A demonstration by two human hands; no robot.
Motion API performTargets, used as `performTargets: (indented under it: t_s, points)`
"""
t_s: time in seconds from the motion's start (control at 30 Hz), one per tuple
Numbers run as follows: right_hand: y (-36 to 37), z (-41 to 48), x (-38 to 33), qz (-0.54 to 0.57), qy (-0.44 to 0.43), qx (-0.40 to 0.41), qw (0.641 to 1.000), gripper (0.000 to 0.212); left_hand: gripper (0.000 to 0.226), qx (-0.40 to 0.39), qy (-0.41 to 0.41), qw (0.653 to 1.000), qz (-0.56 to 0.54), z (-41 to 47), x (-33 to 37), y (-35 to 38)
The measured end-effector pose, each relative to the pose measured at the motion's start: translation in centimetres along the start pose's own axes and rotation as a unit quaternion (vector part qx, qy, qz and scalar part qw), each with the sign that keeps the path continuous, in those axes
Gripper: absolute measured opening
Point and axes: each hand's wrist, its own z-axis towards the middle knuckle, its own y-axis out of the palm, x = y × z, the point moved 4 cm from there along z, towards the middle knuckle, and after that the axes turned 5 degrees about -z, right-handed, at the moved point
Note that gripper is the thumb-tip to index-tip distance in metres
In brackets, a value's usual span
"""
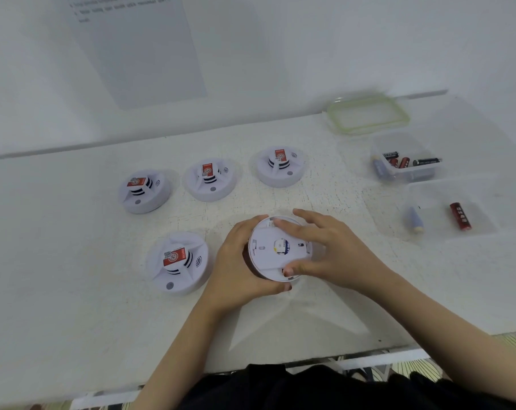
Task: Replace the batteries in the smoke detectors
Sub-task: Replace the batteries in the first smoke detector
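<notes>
Two hands grip one white smoke detector [273,253] turned back-side up: your left hand [239,261] curls round its left rim, and your right hand [333,255] lies across the back, fingertips [279,223] on the far edge and thumb pinching the near edge. It is over the middle of the white table [73,321], with another detector [176,261] just left and a row of three detectors [210,180] beyond. Well to the right, a far tub [410,140] holds several batteries [404,162], a near tub [440,190] holds a red battery [460,216] and a blue battery [415,218], and a green-rimmed lid [369,115] lies behind them.

Detector stickers [175,257], wall sheet [138,48]: print unreadable.
</notes>
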Motion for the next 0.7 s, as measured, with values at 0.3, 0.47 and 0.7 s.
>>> performTargets:
  t_s: [0.3, 0.47, 0.7]
  points:
    - [-0.8, -0.4, 0.1, 0.069, -0.043, 0.018, 0.997, 0.066, 0.095, -0.013, -0.011, 1.0, 0.001, 0.1, 0.1, 0.1]
    - [-1.4, -0.5, -0.7, -0.039, -0.103, 0.097, 0.989, 0.064, 0.09, -0.018, -0.023, 0.999, -0.022, 0.1, 0.2, 0.2]
    - [-1.6, -0.7, -1.3, -0.12, -0.127, 0.21, 0.962, 0.056, 0.09, -0.011, -0.032, 0.999, -0.009, 0.0, 0.4, 0.2]
